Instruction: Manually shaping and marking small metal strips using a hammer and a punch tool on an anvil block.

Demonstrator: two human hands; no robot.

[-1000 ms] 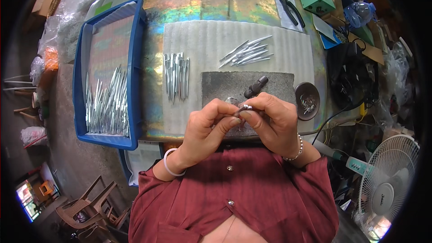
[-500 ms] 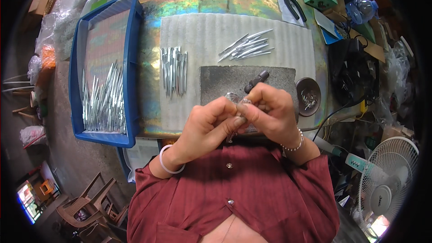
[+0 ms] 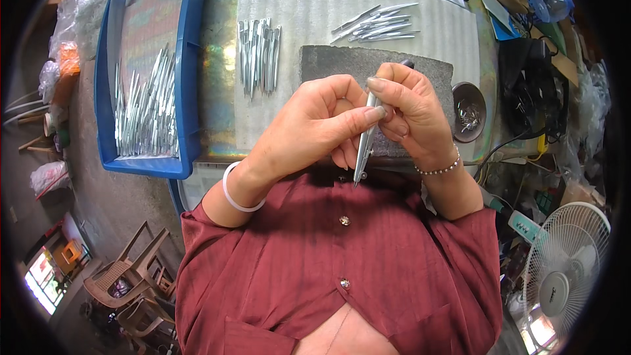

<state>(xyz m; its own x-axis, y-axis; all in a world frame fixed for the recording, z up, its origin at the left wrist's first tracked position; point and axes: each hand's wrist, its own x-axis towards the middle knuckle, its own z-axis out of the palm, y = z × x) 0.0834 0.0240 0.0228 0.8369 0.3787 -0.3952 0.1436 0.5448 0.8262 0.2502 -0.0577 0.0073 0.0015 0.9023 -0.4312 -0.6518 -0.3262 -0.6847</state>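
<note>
In front of my chest, my left hand (image 3: 322,121) is closed, its thumb and fingers pinching a slim, pointed silver metal piece (image 3: 363,151). My right hand (image 3: 414,108) grips the upper end of the same piece, which slants with its tip toward my shirt. A small round knob shows on its side near the tip. Behind the right fingers a black end of some object (image 3: 407,64) peeks out; whether it is held or lies on the block is hidden. Beneath the hands is a dark grey slab (image 3: 328,62).
On the pale foam sheet (image 3: 296,0) lie a neat row of metal pieces (image 3: 258,56) and a looser pile (image 3: 381,23). A blue tray (image 3: 192,85) holds many more at left. A round bowl (image 3: 482,128) of small metal parts stands right. A fan (image 3: 559,276) is at lower right.
The view has shifted, so the table sits higher. My hands have turned, and the pointed metal piece now shows between them. The black object is now mostly hidden.
</note>
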